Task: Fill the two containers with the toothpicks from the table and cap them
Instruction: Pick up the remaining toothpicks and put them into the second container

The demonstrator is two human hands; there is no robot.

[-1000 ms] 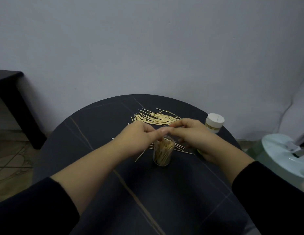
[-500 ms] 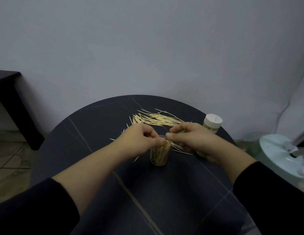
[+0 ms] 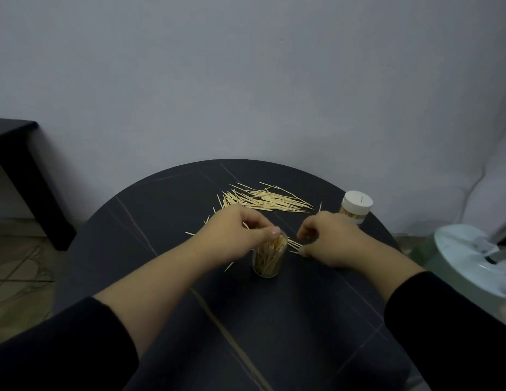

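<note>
An open clear container, nearly full of toothpicks, stands upright mid-table. My left hand hovers at its mouth, thumb and fingers pinching a few toothpicks over the opening. My right hand is low on the table just right of the container. Its fingers are loosely curled over some loose toothpicks, thumb and index apart, gripping nothing that I can see. A larger pile of toothpicks lies behind both hands. A second container with a white cap on stands at the far right.
The round black table ends close behind the pile and beside the capped container. A pale round appliance sits on the floor to the right, and a dark bench stands at the left against the wall.
My hands met above the container; now they are apart. The right hand has dropped to the table on the right, while the left stays at the container's mouth.
</note>
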